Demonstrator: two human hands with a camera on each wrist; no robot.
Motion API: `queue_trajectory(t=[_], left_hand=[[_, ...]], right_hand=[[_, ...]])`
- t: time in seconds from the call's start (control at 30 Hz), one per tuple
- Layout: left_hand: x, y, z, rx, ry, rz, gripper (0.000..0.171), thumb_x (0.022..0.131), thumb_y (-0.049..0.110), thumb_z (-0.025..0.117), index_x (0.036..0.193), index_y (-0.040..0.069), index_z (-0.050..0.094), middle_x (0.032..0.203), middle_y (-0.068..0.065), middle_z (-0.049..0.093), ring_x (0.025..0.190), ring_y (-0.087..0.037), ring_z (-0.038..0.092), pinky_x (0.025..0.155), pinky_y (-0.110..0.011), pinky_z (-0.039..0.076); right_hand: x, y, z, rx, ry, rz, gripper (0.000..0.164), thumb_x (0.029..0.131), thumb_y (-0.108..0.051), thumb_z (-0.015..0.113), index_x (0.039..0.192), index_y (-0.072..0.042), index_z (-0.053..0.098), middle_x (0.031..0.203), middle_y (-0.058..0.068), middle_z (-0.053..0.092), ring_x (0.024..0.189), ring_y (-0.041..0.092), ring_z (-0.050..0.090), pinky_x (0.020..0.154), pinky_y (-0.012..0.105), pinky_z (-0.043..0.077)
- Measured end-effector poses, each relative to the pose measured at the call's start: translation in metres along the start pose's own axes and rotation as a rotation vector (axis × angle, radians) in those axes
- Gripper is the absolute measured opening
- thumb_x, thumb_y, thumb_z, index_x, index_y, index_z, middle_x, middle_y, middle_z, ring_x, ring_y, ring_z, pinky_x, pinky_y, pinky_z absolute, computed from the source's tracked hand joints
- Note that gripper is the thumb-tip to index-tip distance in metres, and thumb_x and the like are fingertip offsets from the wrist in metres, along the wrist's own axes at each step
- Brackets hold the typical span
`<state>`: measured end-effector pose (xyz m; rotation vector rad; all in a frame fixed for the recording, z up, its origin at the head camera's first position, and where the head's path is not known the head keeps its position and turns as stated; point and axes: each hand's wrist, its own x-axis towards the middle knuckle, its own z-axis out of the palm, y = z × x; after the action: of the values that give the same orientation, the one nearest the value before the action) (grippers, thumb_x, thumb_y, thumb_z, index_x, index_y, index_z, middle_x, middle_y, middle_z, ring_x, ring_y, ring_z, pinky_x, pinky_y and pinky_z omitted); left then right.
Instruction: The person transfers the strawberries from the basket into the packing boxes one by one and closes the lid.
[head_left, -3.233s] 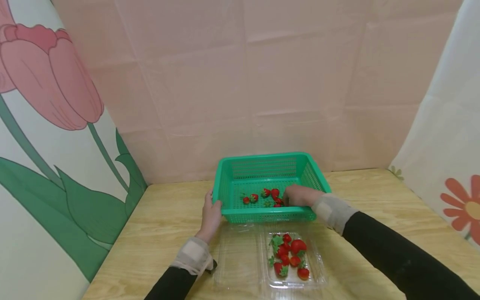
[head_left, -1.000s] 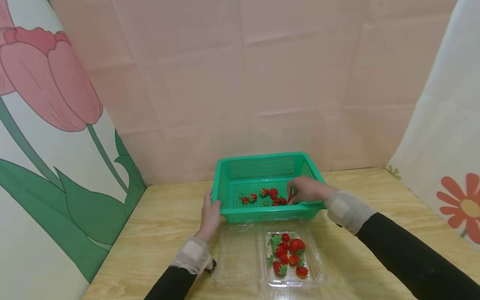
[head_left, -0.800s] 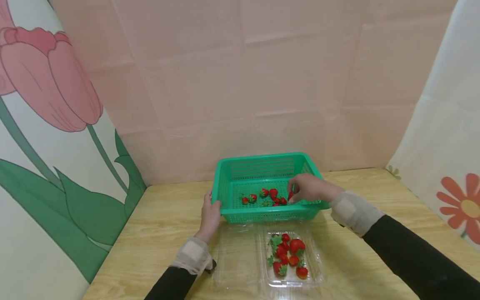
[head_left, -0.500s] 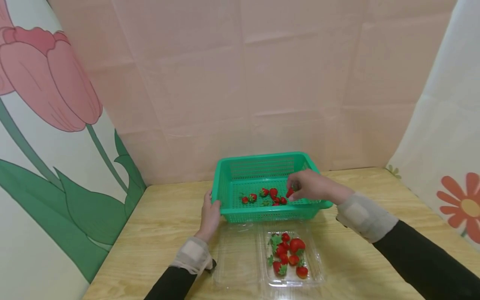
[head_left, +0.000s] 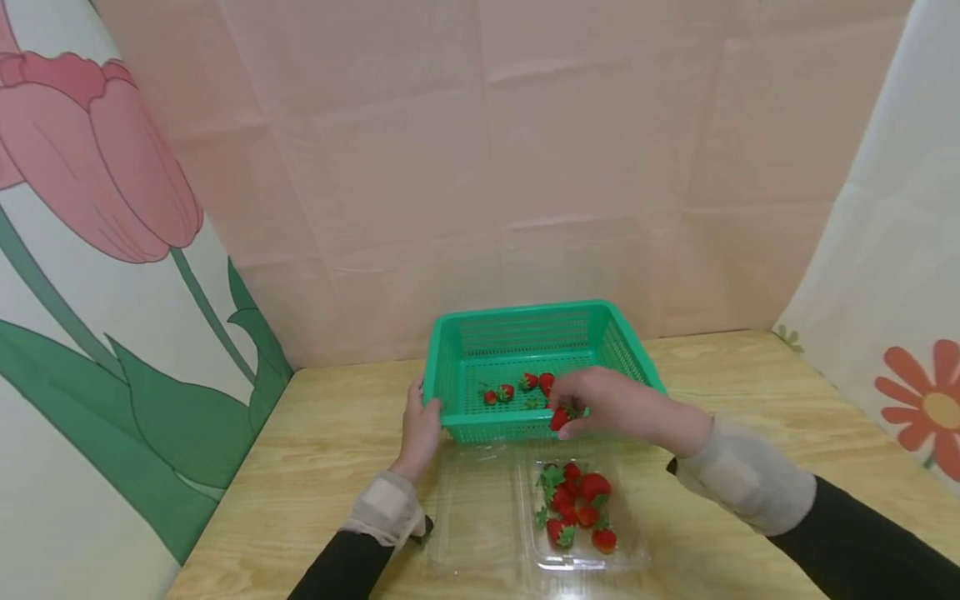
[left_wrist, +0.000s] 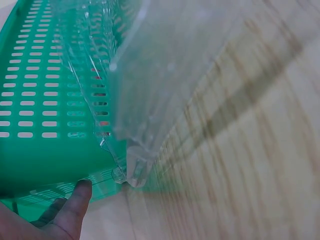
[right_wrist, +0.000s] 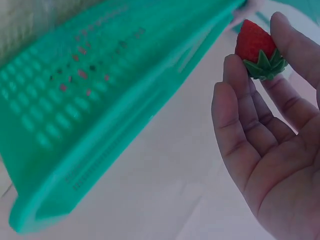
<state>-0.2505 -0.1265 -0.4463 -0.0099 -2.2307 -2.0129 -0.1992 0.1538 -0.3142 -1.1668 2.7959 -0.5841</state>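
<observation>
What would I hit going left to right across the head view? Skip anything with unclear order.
Printed pink tulip → left hand gripping the left end of the green plastic basket → right hand pinching a strawberry → printed orange-red flower.

The green basket point(head_left: 495, 428) is moulded plastic, kinda semi-glossy, with smooth rims and slotted walls. The clear clamshell point(head_left: 476, 521) is thin see-through plastic, super shiny, throwing bright highlights along its edges. In the right wrist view the strawberry point(right_wrist: 253, 44) has a finely dimpled, mostly matt red skin. Tabletop point(head_left: 300, 475) looks like pale wood grain, smooth with a soft sheen. Pink backdrop point(head_left: 480, 167) is a matt, fold-creased sheet, can't tell if cloth or plastic. Black sleeves point(head_left: 862, 537) look like matt fabric.
</observation>
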Motion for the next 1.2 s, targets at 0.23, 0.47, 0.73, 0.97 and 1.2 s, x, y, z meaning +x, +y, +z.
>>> queue_trajectory(t=[0.23,0.47,0.73,0.97,1.2], left_hand=[[0.000,0.000,0.000,0.003,-0.010,-0.016,0.054,0.095,0.009,0.037,0.149,0.006,0.028,0.138,-0.017,0.046,0.124,-0.031,0.045,0.102,-0.049,0.035],[0.001,0.001,-0.001,-0.025,-0.026,-0.017,0.054,0.098,0.010,0.036,0.150,0.006,0.025,0.140,-0.019,0.044,0.127,-0.034,0.042,0.104,-0.052,0.032],[0.000,0.001,0.000,0.002,-0.007,-0.031,0.052,0.096,0.009,0.037,0.148,0.007,0.029,0.139,-0.016,0.045,0.127,-0.031,0.044,0.104,-0.049,0.034],[0.000,0.001,0.001,0.003,-0.009,-0.042,0.054,0.096,0.010,0.037,0.149,0.007,0.027,0.141,-0.017,0.044,0.128,-0.032,0.042,0.104,-0.050,0.033],[0.000,0.001,0.001,0.004,-0.001,-0.051,0.054,0.096,0.011,0.038,0.149,0.008,0.028,0.141,-0.017,0.044,0.128,-0.032,0.042,0.104,-0.050,0.033]], right_hand=[[-0.011,-0.004,0.029,-0.099,-0.036,0.033,0.022,0.075,-0.016,0.083,0.087,-0.017,0.065,0.081,-0.014,0.057,0.074,0.010,0.052,0.066,0.031,0.047],[-0.020,0.006,0.053,-0.242,-0.035,0.055,0.023,0.070,-0.013,0.085,0.080,-0.017,0.065,0.076,-0.011,0.057,0.071,0.010,0.053,0.062,0.031,0.047],[-0.021,0.017,0.070,-0.452,-0.020,0.059,0.024,0.066,-0.016,0.086,0.075,-0.017,0.064,0.069,-0.008,0.050,0.061,0.012,0.051,0.051,0.028,0.043],[-0.022,0.020,0.077,-0.577,-0.012,0.027,0.024,0.066,-0.012,0.085,0.070,-0.015,0.061,0.067,-0.005,0.052,0.058,0.014,0.052,0.048,0.028,0.044],[-0.021,0.021,0.081,-0.534,0.008,0.005,0.024,0.064,-0.003,0.082,0.069,-0.014,0.061,0.066,-0.004,0.056,0.057,0.014,0.053,0.050,0.029,0.046]])
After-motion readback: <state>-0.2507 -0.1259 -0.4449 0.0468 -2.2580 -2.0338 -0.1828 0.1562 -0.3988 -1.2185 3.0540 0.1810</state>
